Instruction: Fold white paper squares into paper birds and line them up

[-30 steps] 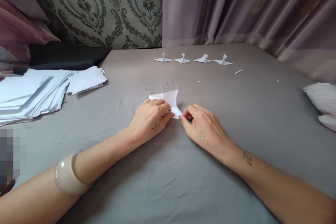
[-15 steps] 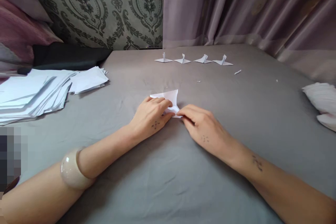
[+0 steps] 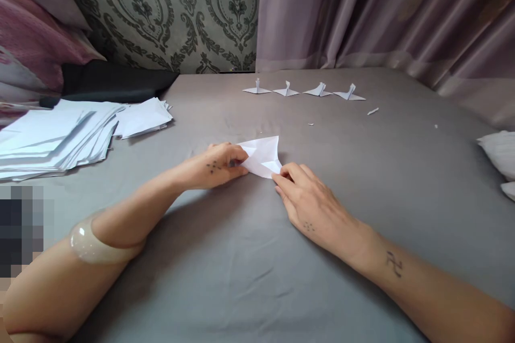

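Observation:
A partly folded sheet of white paper (image 3: 262, 153) lies in front of me on the grey cloth, with creases showing across its surface. Its left edge is pinched between the thumb and fingers of my left hand (image 3: 215, 165). My right hand (image 3: 311, 198) grips the lower right corner, thumb and fingertips pressed on the paper. The fingertips cover parts of both ends of the sheet. A pale bangle (image 3: 98, 241) circles my left forearm.
Several folded paper birds (image 3: 286, 91) stand in a row at the back. Stacked white sheets (image 3: 44, 139) and smaller paper pieces (image 3: 142, 118) lie at left. A paper scrap (image 3: 373, 111) sits right of the birds; a white bundle (image 3: 499, 153) is at the far right.
My left hand has slid left from the middle of the paper to its left edge, uncovering more of it. The right hand keeps its grip on the right corner. The view has shifted slightly.

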`<control>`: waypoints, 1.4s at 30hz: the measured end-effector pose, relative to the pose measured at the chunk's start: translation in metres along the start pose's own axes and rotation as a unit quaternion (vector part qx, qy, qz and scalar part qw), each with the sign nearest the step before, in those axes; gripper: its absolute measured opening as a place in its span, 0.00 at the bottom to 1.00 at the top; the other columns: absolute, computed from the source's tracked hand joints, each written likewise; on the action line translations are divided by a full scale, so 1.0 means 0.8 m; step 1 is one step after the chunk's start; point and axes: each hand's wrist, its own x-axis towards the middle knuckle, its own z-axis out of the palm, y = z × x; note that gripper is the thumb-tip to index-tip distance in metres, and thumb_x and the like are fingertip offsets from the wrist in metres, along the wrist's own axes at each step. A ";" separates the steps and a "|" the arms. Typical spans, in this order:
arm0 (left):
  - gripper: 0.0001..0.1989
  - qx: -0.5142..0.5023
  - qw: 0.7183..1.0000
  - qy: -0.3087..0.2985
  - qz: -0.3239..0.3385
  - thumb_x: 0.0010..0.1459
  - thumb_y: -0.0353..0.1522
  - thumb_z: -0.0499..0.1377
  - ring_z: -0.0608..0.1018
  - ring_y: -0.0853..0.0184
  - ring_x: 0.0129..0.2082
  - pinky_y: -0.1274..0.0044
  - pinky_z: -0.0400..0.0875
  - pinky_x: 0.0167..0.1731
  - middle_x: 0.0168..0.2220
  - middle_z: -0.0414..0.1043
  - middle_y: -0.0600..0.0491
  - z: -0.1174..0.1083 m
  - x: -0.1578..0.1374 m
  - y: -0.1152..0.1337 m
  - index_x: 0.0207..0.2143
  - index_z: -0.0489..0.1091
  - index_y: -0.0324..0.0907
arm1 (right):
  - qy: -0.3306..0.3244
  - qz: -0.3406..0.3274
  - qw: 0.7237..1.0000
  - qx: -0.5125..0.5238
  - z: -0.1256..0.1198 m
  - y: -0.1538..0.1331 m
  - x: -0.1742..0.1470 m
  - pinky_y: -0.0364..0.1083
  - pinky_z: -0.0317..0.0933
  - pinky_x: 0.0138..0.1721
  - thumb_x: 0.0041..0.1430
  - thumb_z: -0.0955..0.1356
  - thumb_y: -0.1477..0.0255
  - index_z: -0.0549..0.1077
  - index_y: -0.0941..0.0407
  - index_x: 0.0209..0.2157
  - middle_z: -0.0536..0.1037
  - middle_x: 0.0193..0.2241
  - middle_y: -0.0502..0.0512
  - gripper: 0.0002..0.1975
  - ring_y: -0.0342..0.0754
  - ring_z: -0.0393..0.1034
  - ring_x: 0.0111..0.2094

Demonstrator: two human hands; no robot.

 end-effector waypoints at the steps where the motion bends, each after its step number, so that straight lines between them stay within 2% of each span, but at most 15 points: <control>1: 0.08 0.022 1.000 -0.007 0.009 0.59 0.34 0.55 0.72 0.67 0.32 0.74 0.64 0.37 0.30 0.73 0.54 -0.001 0.000 0.001 0.31 0.72 0.42 | -0.001 -0.001 1.000 0.001 0.000 0.000 0.000 0.47 0.63 0.37 0.65 0.59 0.78 0.73 0.60 0.43 0.70 0.38 0.59 0.13 0.49 0.63 0.37; 3: 0.08 0.065 0.997 0.001 0.029 0.60 0.30 0.53 0.73 0.65 0.38 0.70 0.62 0.42 0.34 0.74 0.53 -0.001 -0.001 0.004 0.34 0.72 0.43 | -0.004 0.000 1.000 0.005 0.000 0.001 0.001 0.47 0.63 0.36 0.65 0.59 0.77 0.73 0.59 0.46 0.70 0.38 0.59 0.14 0.49 0.63 0.38; 6: 0.10 0.137 0.985 0.081 0.070 0.61 0.27 0.51 0.71 0.62 0.43 0.66 0.60 0.45 0.40 0.74 0.51 0.008 -0.001 0.009 0.38 0.72 0.45 | -0.006 -0.003 1.000 0.009 0.000 0.003 0.002 0.47 0.63 0.36 0.66 0.59 0.75 0.72 0.60 0.48 0.70 0.39 0.59 0.15 0.50 0.64 0.39; 9: 0.10 0.205 0.955 0.201 0.082 0.62 0.31 0.54 0.68 0.58 0.48 0.64 0.61 0.47 0.49 0.68 0.46 0.023 0.000 0.011 0.46 0.68 0.45 | -0.004 -0.011 1.000 0.005 0.000 0.003 0.002 0.49 0.63 0.41 0.66 0.59 0.74 0.72 0.60 0.49 0.70 0.40 0.59 0.15 0.50 0.63 0.40; 12: 0.14 0.214 0.941 0.257 0.056 0.61 0.36 0.56 0.70 0.60 0.43 0.68 0.66 0.42 0.46 0.67 0.44 0.035 -0.003 0.016 0.47 0.64 0.41 | -0.008 -0.010 1.000 -0.001 -0.001 0.001 0.002 0.49 0.63 0.42 0.66 0.59 0.72 0.72 0.60 0.48 0.69 0.39 0.59 0.15 0.50 0.63 0.39; 15: 0.13 0.173 0.951 0.253 -0.035 0.60 0.41 0.57 0.70 0.68 0.29 0.75 0.67 0.29 0.34 0.68 0.51 0.040 -0.007 0.025 0.40 0.63 0.41 | -0.009 -0.008 1.000 -0.007 -0.002 0.000 0.002 0.50 0.63 0.41 0.65 0.59 0.72 0.72 0.60 0.48 0.69 0.39 0.59 0.15 0.50 0.63 0.39; 18: 0.15 0.121 0.965 0.210 -0.102 0.56 0.37 0.60 0.69 0.72 0.24 0.77 0.65 0.24 0.35 0.68 0.53 0.040 -0.009 0.031 0.43 0.62 0.42 | -0.008 -0.010 1.000 -0.013 -0.002 -0.001 0.002 0.50 0.63 0.41 0.65 0.59 0.72 0.71 0.61 0.49 0.69 0.39 0.59 0.16 0.50 0.62 0.39; 22: 0.14 0.091 0.980 0.163 -0.070 0.52 0.26 0.56 0.71 0.75 0.25 0.78 0.68 0.27 0.48 0.65 0.48 0.039 -0.010 0.022 0.43 0.67 0.42 | -0.012 -0.016 1.000 -0.024 -0.002 -0.001 0.001 0.50 0.62 0.40 0.65 0.58 0.72 0.70 0.61 0.50 0.69 0.40 0.60 0.16 0.51 0.62 0.39; 25: 0.10 0.122 0.978 0.166 -0.037 0.55 0.25 0.52 0.71 0.75 0.24 0.78 0.68 0.27 0.44 0.70 0.52 0.040 -0.010 0.014 0.37 0.69 0.42 | -0.010 -0.017 0.999 -0.030 -0.002 -0.002 0.000 0.49 0.62 0.39 0.65 0.58 0.73 0.70 0.61 0.48 0.69 0.39 0.60 0.15 0.51 0.62 0.38; 28: 0.10 0.144 0.969 0.201 0.012 0.60 0.25 0.50 0.75 0.72 0.30 0.79 0.70 0.30 0.41 0.73 0.52 0.040 -0.010 0.015 0.38 0.71 0.43 | -0.002 -0.014 0.999 -0.038 0.000 -0.003 0.000 0.49 0.62 0.39 0.65 0.58 0.72 0.71 0.62 0.47 0.69 0.39 0.60 0.15 0.51 0.62 0.38; 31: 0.12 0.146 0.957 0.236 0.077 0.63 0.26 0.49 0.76 0.68 0.40 0.77 0.73 0.38 0.45 0.72 0.49 0.040 -0.011 0.023 0.44 0.69 0.43 | 0.006 -0.016 0.999 -0.039 0.002 -0.003 -0.001 0.50 0.62 0.41 0.65 0.58 0.72 0.69 0.62 0.49 0.69 0.40 0.61 0.16 0.52 0.62 0.39; 34: 0.16 0.091 0.960 0.239 0.112 0.64 0.27 0.50 0.75 0.66 0.47 0.72 0.75 0.45 0.56 0.62 0.44 0.042 -0.011 0.026 0.54 0.61 0.44 | 0.009 -0.019 0.999 -0.040 0.003 -0.003 0.000 0.51 0.62 0.40 0.65 0.59 0.72 0.69 0.62 0.50 0.69 0.40 0.61 0.16 0.52 0.62 0.40; 36: 0.17 0.045 0.963 0.242 0.112 0.65 0.28 0.50 0.75 0.67 0.47 0.71 0.76 0.46 0.58 0.57 0.43 0.044 -0.011 0.025 0.56 0.57 0.44 | 0.011 -0.019 0.999 -0.040 0.003 -0.003 0.000 0.50 0.62 0.38 0.65 0.59 0.72 0.70 0.61 0.48 0.69 0.39 0.61 0.15 0.52 0.62 0.39; 39: 0.12 0.015 0.971 0.222 0.083 0.64 0.29 0.51 0.77 0.68 0.44 0.71 0.77 0.45 0.51 0.63 0.46 0.047 -0.008 0.021 0.50 0.60 0.43 | 0.011 -0.018 0.999 -0.030 0.001 -0.003 0.000 0.50 0.61 0.39 0.65 0.59 0.73 0.69 0.59 0.50 0.68 0.40 0.61 0.16 0.52 0.61 0.39; 42: 0.09 -0.045 0.974 0.222 0.004 0.63 0.29 0.54 0.78 0.68 0.40 0.74 0.77 0.41 0.46 0.67 0.49 0.048 -0.004 0.019 0.46 0.60 0.43 | -0.001 -0.012 1.000 -0.014 -0.001 -0.002 0.000 0.50 0.61 0.39 0.64 0.58 0.73 0.68 0.57 0.53 0.68 0.40 0.60 0.18 0.51 0.61 0.39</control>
